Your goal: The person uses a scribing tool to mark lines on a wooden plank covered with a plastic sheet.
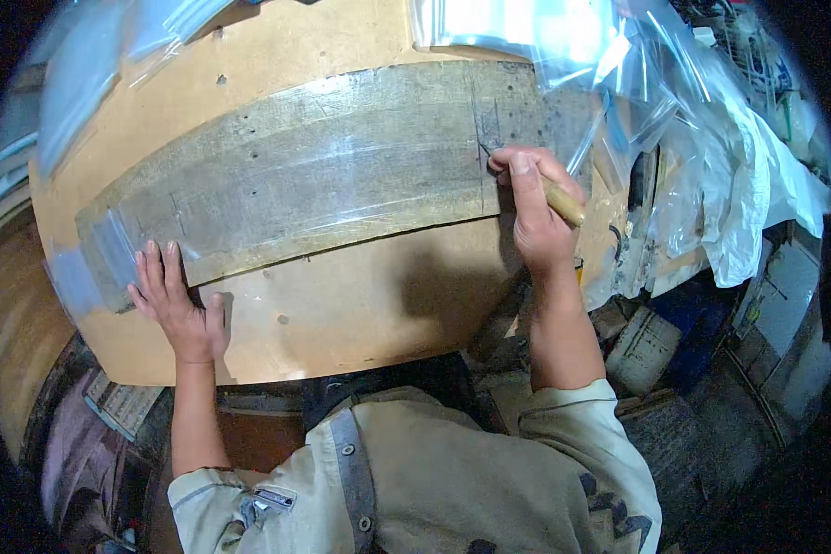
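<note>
A long, worn grey-brown board (323, 152) with scratched lines lies across the table, and a sheet of clear plastic film (120, 245) seems to be spread over it. My left hand (174, 300) rests with its fingers spread on the left end of the film and board. In my right hand (540, 198) is a wooden-handled pointed tool (563, 203), gripped much like a pen. Its thin dark tip is at marked lines near the board's right end; whether it touches the film cannot be told.
The board lies on a tan tabletop (342, 309). Clear plastic sheets (563, 37) are piled at the back right, with crumpled white plastic (748, 185) hanging over the right edge. More film (78, 102) lies at the far left. A pale bucket-like container (646, 351) stands below, at right.
</note>
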